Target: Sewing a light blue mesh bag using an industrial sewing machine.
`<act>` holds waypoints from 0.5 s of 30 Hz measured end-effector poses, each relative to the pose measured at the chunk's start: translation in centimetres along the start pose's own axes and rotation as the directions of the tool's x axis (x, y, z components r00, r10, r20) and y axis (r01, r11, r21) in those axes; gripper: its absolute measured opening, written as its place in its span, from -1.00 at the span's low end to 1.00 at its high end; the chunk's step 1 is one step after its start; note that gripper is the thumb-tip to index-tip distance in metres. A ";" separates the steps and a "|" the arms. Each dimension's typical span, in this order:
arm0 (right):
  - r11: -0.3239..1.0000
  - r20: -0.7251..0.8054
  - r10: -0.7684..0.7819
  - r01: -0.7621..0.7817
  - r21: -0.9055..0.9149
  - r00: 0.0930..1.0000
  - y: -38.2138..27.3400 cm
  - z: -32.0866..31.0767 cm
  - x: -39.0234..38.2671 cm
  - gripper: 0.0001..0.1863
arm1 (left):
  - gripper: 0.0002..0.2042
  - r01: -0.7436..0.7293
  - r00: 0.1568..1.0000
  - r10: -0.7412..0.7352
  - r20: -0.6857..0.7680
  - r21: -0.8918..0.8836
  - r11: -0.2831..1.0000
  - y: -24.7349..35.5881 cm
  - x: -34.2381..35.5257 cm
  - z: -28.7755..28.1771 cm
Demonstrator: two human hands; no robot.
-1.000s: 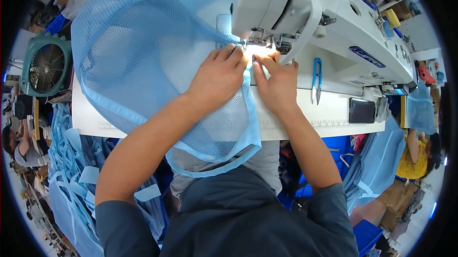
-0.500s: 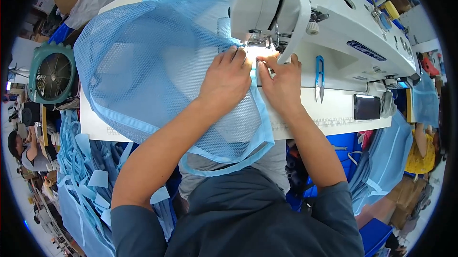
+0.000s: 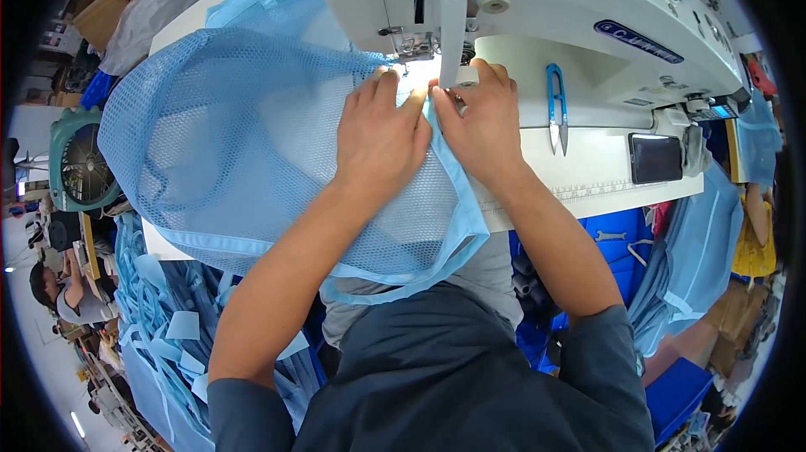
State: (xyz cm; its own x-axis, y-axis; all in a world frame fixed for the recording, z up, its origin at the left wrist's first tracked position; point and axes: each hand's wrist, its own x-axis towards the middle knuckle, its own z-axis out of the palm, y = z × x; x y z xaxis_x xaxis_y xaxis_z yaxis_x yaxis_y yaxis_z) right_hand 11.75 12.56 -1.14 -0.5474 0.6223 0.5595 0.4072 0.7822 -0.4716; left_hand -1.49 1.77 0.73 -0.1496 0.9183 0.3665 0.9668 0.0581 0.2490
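A light-blue mesh bag [image 3: 277,116] with a smooth fabric edging lies across the sewing machine's bed, its near edge hanging over my lap. My left hand [image 3: 382,133] presses on the mesh, thumb and forefinger closed at the edging strip [image 3: 453,171]. My right hand [image 3: 483,120] pinches the same strip from the other side, just in front of the lit presser foot [image 3: 416,47]. The white sewing machine [image 3: 537,15] stands over both sets of fingertips. Bright lamp light and my fingers hide the exact stitching spot.
Blue-handled thread snips [image 3: 557,108] and a dark phone [image 3: 655,158] lie right of my right hand. A green fan [image 3: 84,158] stands at the left. Blue strips [image 3: 159,301] hang below left; blue panels [image 3: 693,259] are stacked at right. Other people sit at both sides.
The view has shifted, so the machine looks larger and farther left. My left forefinger now reaches apart from the other fingers toward the strip. Both hands stay at the presser foot.
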 end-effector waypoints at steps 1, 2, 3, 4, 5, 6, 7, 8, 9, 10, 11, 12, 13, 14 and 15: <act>1.000 0.008 0.011 -0.011 0.012 1.000 -0.1 -0.2 -0.1 -0.87 | -0.68 -0.007 1.000 0.007 -0.008 0.006 1.000 0.1 -0.1 -0.1; 1.000 0.002 0.011 -0.011 0.011 1.000 -0.1 -0.3 -0.2 -0.87 | -0.68 -0.016 1.000 0.016 -0.017 0.012 1.000 0.3 -0.1 -0.1; 1.000 -0.007 0.006 -0.006 0.015 1.000 -0.1 -0.5 -0.2 -0.88 | -0.68 -0.023 1.000 0.023 -0.019 0.013 1.000 0.4 -0.1 -0.2; 1.000 -0.008 0.006 -0.006 0.021 1.000 -0.2 -0.5 -0.4 -0.89 | -0.67 -0.033 0.999 0.033 -0.014 0.024 0.999 0.3 -0.3 -0.2; 1.000 -0.007 0.014 -0.014 0.019 1.000 -0.1 -0.9 -0.6 -0.89 | -0.67 -0.044 0.999 0.044 -0.008 0.032 0.999 0.2 -0.4 0.0; 0.999 0.040 0.018 -0.019 0.025 0.999 0.1 -1.6 -0.8 -0.88 | -0.67 -0.048 0.999 0.048 -0.001 0.026 0.999 0.2 -0.6 0.1; 0.999 0.083 0.014 -0.017 0.035 0.996 0.1 -2.4 -0.8 -0.87 | -0.66 -0.061 0.998 0.061 0.007 0.029 0.998 0.0 -0.9 0.1; 0.999 0.084 0.012 -0.015 0.042 0.996 0.3 -3.5 -1.0 -0.87 | -0.65 -0.067 0.998 0.067 0.016 0.039 0.997 -0.2 -1.2 -0.1; 0.999 0.027 0.016 -0.017 0.048 1.000 1.1 -5.3 -1.5 -0.84 | -0.65 -0.061 0.998 0.060 0.020 0.043 0.997 -0.4 -1.6 -0.1; 0.998 -0.028 0.019 -0.017 0.054 0.999 2.0 -7.1 -2.0 -0.81 | -0.62 -0.047 0.999 0.047 0.014 0.007 0.999 -0.4 -1.9 -0.1; 0.997 -0.020 0.056 -0.057 -0.059 0.998 3.2 -8.9 -2.5 -0.77 | -0.59 -0.032 0.999 0.033 0.009 -0.034 0.999 -0.4 -2.2 0.1; 0.981 -0.010 0.095 -0.095 -0.172 0.995 4.7 -10.5 -3.3 -0.73 | -0.59 -0.017 1.000 0.018 0.018 -0.038 0.999 -0.4 -2.5 0.1; 0.980 0.013 0.104 -0.100 -0.174 0.995 6.6 -11.5 -4.1 -0.73 | -0.56 0.026 0.999 -0.021 0.035 -0.129 0.991 -0.4 -2.8 0.2; 0.973 0.066 0.122 -0.106 -0.207 0.990 8.4 -12.4 -4.8 -0.68 | -0.52 0.070 0.996 -0.057 0.062 -0.224 0.972 -0.2 -3.0 0.0; 0.965 0.125 0.146 -0.114 -0.238 0.981 9.6 -12.9 -5.8 -0.64 | -0.47 0.099 0.994 -0.080 0.074 -0.299 0.949 -0.1 -3.0 -0.3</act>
State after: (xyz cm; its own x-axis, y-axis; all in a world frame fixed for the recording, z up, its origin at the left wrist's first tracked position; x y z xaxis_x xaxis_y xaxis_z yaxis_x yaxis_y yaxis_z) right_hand 28.29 16.91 -0.10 -0.5687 0.7214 0.3951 0.6291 0.6910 -0.3562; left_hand -1.18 -1.09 -0.06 -0.2105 0.9373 0.2777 0.8409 0.0288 0.5404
